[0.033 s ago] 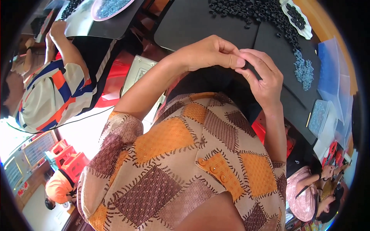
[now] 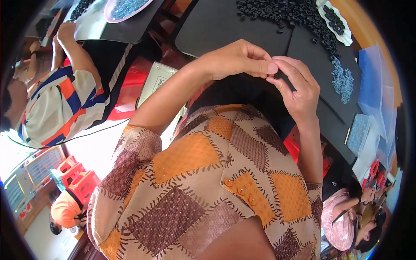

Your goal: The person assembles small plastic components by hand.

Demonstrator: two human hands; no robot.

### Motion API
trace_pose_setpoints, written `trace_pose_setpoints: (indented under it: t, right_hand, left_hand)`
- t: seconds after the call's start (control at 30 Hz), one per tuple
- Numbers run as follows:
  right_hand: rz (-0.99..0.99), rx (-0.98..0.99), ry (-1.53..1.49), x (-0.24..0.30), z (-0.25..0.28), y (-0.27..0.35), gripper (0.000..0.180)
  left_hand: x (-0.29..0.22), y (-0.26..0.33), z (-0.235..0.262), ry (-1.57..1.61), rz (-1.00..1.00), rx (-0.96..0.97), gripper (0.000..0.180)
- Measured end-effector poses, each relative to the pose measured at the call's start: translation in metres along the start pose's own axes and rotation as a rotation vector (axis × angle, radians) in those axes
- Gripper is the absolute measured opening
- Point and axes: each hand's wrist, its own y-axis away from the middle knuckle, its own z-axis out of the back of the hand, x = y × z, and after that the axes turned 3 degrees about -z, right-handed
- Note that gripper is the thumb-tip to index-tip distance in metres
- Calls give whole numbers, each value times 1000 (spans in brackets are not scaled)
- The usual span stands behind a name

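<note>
Both of my hands meet over my lap, just off the near edge of the black table. A small black part, like the ring-shaped pieces in the pile, is pinched between the thumb and forefinger of my right hand. Against it press the closed thumb and fingers of my left hand; whatever they pinch is hidden. Ahead, a heap of black ring-like parts covers the far side of the table. Small light-blue pieces lie in a patch to the right.
A white scalloped dish holds black parts. At right, a clear box contains light-blue pieces, beside blue plastic sheets. Left, a person sits near a pink-rimmed plate of blue pieces. Red stools stand behind.
</note>
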Motion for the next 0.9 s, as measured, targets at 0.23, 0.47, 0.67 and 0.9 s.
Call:
trace_pose_setpoints:
  t: [0.23,0.47,0.67,0.9]
  right_hand:
    - [98,3,121,-6,-1,-6,31]
    - [184,-146,187,-33,-30,-9,28]
    - [41,-67,161,-37,-47,0,28]
    - [-186,-43,-52,-31,-45,5,18]
  left_hand:
    - [7,-3,-6,21,-36,-72,29]
    - [12,-8,9,-440,-181,-242,21]
    - [23,-12,15,-877,-380,-393,17]
    - [38,-14,18,-1196,-636,-461,20]
